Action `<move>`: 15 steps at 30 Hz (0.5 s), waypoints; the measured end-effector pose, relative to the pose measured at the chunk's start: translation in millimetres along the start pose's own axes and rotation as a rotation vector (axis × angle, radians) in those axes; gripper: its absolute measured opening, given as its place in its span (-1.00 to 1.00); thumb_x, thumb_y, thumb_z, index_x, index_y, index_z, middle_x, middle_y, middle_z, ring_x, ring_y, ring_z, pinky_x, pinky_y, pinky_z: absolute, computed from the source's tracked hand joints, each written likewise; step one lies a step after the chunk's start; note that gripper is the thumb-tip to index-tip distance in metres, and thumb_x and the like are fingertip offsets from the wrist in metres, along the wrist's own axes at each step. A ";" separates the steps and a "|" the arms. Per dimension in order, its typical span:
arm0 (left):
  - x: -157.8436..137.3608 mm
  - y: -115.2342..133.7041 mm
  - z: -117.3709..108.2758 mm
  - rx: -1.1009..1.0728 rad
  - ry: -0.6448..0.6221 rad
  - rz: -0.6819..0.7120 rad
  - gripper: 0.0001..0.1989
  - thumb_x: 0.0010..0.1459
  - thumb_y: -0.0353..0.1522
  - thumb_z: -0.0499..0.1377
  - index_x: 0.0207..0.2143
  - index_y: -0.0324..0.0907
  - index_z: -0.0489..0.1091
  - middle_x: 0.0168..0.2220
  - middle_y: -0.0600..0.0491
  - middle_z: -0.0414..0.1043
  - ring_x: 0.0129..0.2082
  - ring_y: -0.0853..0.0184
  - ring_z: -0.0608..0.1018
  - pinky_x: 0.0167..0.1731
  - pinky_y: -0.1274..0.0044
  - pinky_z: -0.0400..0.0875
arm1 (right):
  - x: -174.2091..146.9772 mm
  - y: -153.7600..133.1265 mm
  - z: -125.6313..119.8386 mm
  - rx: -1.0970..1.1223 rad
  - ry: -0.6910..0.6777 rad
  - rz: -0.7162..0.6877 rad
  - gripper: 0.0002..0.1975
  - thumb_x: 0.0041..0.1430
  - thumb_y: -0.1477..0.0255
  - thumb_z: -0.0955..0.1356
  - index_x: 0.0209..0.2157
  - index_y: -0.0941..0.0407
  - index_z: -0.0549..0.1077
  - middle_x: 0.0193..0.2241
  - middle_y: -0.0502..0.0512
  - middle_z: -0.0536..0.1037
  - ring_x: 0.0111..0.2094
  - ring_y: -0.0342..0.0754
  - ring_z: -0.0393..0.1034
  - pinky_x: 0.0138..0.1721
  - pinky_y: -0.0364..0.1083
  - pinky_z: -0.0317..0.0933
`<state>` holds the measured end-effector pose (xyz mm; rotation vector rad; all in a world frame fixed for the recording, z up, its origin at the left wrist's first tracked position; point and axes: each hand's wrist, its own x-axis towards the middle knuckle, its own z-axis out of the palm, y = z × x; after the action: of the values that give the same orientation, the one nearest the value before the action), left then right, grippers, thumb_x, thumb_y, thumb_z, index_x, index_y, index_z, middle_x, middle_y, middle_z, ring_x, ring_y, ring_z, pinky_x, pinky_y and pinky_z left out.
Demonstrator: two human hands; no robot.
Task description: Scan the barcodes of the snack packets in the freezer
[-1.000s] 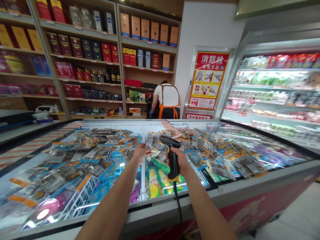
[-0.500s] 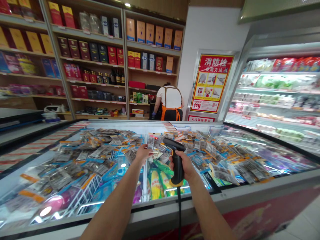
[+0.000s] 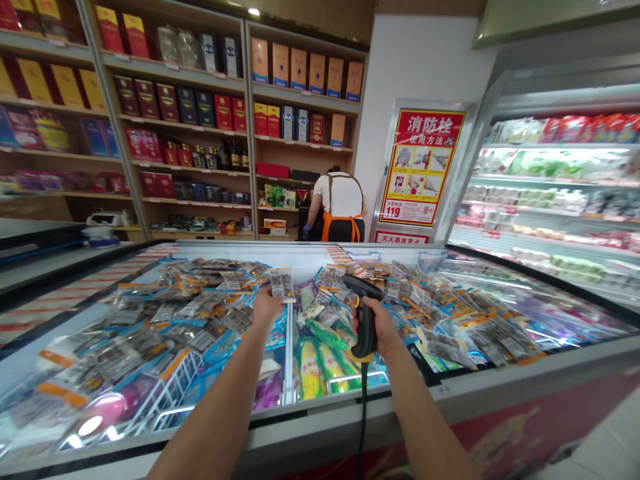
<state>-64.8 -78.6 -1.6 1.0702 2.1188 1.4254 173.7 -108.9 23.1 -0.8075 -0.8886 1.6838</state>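
My left hand [image 3: 267, 307] pinches a small clear packet [image 3: 283, 284] with a printed label, held up over the chest freezer [image 3: 320, 413]. My right hand [image 3: 383, 327] is wrapped round the grip of a black and yellow barcode scanner [image 3: 367, 333], whose head points left and away from me. A cable [image 3: 363, 420] hangs from the scanner over the freezer's front edge. Beneath my hands lie yellow-green bags that look like corn [image 3: 311, 370]. Many similar packets with blue and orange edges [image 3: 135, 347] are heaped to the left, and more packets [image 3: 495, 333] lie on the right.
A white wire basket [image 3: 170, 383] sits in the freezer's left part. Behind the freezer a person in an apron [image 3: 343, 200] bends over by the shelves of boxes [image 3: 195, 107]. A red poster [image 3: 423, 167] hangs on the wall, left of a lit refrigerated shelf [image 3: 555, 200].
My left hand has moved left with the packet, which now faces me more plainly. The scanner in my right hand has shifted slightly right; the red light seen on the packet earlier is gone.
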 end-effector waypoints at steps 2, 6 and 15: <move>4.5 -2.2 -12.9 0.096 0.065 0.019 -0.66 -0.17 -0.46 0.11 -0.24 -0.27 0.33 -0.40 -0.12 0.47 -0.30 0.11 0.49 -0.36 0.43 0.33 | 4.0 -2.6 -5.5 0.001 0.032 -0.023 -0.81 -0.10 0.32 0.26 -0.57 0.18 0.31 -0.72 -0.04 0.37 -0.73 -0.22 0.21 -0.74 -0.23 0.13; 7.1 -3.6 -33.7 0.251 0.164 0.075 -0.56 -0.11 -0.44 0.07 -0.09 -0.29 0.24 -0.24 -0.20 0.42 -0.18 0.05 0.43 -0.24 0.35 0.28 | 8.1 -8.9 -16.9 -0.036 0.102 -0.077 -0.81 -0.10 0.33 0.27 -0.61 0.18 0.29 -0.75 -0.02 0.36 -0.76 -0.21 0.20 -0.76 -0.22 0.12; -26.6 26.5 -24.3 0.585 0.426 0.338 -0.56 -0.06 -0.34 0.05 -0.06 -0.24 0.21 0.06 -0.23 0.07 -0.01 -0.04 0.20 -0.15 0.22 0.15 | 7.1 -9.8 -27.6 -0.089 0.267 -0.064 -0.80 -0.09 0.34 0.27 -0.64 0.16 0.28 -0.78 -0.03 0.34 -0.77 -0.19 0.20 -0.77 -0.20 0.13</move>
<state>-53.7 -108.5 29.7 1.4977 2.8876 1.2834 199.8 -95.2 17.0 -1.0267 -0.7981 1.4484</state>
